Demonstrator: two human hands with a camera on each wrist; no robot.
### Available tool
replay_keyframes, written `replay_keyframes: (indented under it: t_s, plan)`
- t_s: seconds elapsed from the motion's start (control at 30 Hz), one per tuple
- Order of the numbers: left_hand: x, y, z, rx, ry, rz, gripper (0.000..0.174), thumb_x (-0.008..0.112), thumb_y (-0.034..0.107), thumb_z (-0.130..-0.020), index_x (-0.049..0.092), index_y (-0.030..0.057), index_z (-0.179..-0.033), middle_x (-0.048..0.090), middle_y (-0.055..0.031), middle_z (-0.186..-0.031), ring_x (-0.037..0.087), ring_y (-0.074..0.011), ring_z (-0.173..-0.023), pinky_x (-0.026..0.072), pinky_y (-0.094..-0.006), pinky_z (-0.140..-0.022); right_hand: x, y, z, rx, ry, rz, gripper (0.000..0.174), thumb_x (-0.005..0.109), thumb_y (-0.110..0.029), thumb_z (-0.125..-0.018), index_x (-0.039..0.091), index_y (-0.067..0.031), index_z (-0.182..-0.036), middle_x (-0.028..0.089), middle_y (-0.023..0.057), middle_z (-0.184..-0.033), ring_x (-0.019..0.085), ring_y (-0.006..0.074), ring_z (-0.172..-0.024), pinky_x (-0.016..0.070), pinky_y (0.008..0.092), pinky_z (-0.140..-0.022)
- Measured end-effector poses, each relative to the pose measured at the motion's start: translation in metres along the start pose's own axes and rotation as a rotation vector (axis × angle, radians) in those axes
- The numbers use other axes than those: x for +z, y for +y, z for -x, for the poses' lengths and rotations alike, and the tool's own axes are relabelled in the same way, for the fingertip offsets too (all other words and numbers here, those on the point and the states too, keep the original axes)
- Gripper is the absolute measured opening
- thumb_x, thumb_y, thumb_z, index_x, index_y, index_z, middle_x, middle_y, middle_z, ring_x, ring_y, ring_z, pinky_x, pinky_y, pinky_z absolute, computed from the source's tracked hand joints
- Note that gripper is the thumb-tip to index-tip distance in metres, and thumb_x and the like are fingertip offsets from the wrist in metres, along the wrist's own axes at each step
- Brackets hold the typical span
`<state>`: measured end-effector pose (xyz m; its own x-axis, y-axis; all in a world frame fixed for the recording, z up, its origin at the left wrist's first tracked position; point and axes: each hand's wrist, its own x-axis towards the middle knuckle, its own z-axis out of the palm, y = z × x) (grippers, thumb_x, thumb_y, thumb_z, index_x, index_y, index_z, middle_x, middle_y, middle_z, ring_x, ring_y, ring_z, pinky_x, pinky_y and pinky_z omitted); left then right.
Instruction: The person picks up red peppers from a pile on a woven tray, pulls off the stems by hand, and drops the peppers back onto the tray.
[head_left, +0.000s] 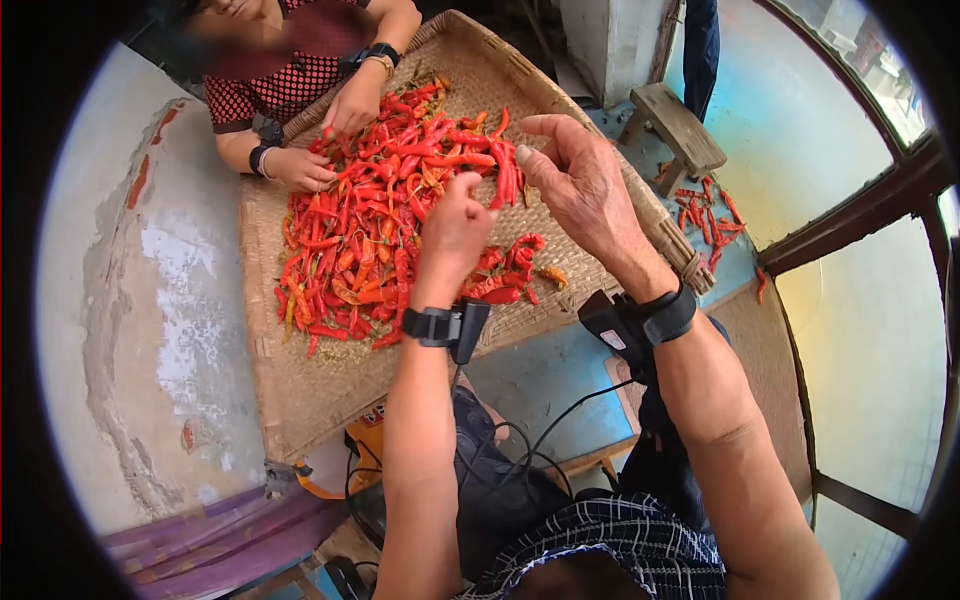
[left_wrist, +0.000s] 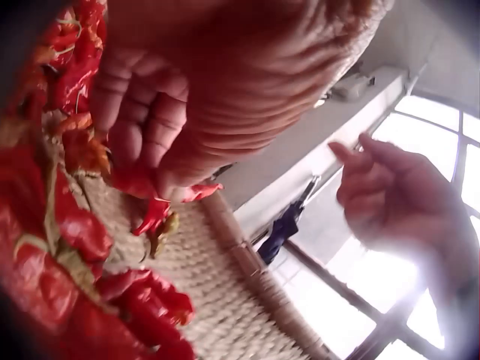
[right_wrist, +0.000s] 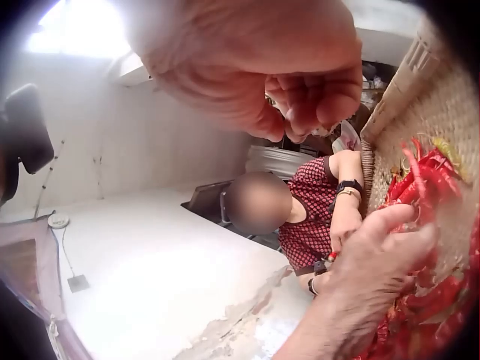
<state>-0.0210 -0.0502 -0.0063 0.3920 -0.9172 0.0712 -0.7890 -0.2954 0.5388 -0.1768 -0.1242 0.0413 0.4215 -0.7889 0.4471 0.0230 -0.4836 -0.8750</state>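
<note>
A heap of red chillies (head_left: 375, 225) lies on a big woven tray (head_left: 300, 400). My left hand (head_left: 455, 225) hovers over the near side of the heap with its fingers (left_wrist: 150, 127) curled round a red chilli (left_wrist: 150, 214), whose tip hangs below them. My right hand (head_left: 575, 170) is raised beside it, above the tray's right part. In the right wrist view its fingers (right_wrist: 307, 101) are curled toward the palm, and I see nothing in them. The two hands are a little apart.
A person across the tray has both hands (head_left: 350, 105) in the chillies. A small wooden stool (head_left: 680, 125) and some loose chillies (head_left: 705, 215) are on the floor to the right. The tray's rim (head_left: 660, 225) runs under my right wrist. Cables hang at my lap.
</note>
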Motion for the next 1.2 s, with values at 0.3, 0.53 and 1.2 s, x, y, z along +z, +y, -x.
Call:
replay_keyframes:
  t_s: [0.3,0.53,1.2]
  plan:
    - [-0.038,0.023,0.032,0.062,-0.205,0.801,0.040,0.058,0.002,-0.086,0.040,-0.0001,-0.121,0.063,-0.0057,-0.081,0.059,-0.0102,-0.076,0.0467,-0.0229,-0.069,0.019,-0.003,0.012,0.057,-0.159,0.114,0.022,0.062,-0.017,-0.080,0.061,0.0045,-0.078,0.061,0.0196,-0.064,0.064,0.0297,-0.061,0.0498,0.0372,-0.057]
    - [-0.042,-0.023,0.001,0.071,0.261,1.075,0.036,0.059,0.012,-0.088,0.045,0.0003,-0.119,0.061,-0.0064,-0.092,0.059,-0.0114,-0.077,0.0490,-0.0246,-0.072,0.017,0.007,0.001,0.055,-0.075,-0.003,0.022,0.058,-0.018,-0.089,0.059,0.0028,-0.082,0.052,0.0002,-0.059,0.044,0.0057,-0.054,0.0365,0.0239,-0.047]
    - [0.054,0.028,-0.087,0.110,0.320,-0.576,0.066,0.070,0.042,-0.074,0.046,0.0164,-0.130,0.036,-0.0147,-0.139,0.032,-0.0398,-0.125,0.0276,-0.0620,-0.096,-0.005,-0.003,-0.007,0.132,0.169,-0.283,0.019,0.059,-0.015,-0.085,0.061,0.0041,-0.084,0.057,0.0008,-0.063,0.049,0.0048,-0.058,0.0416,0.0229,-0.052]
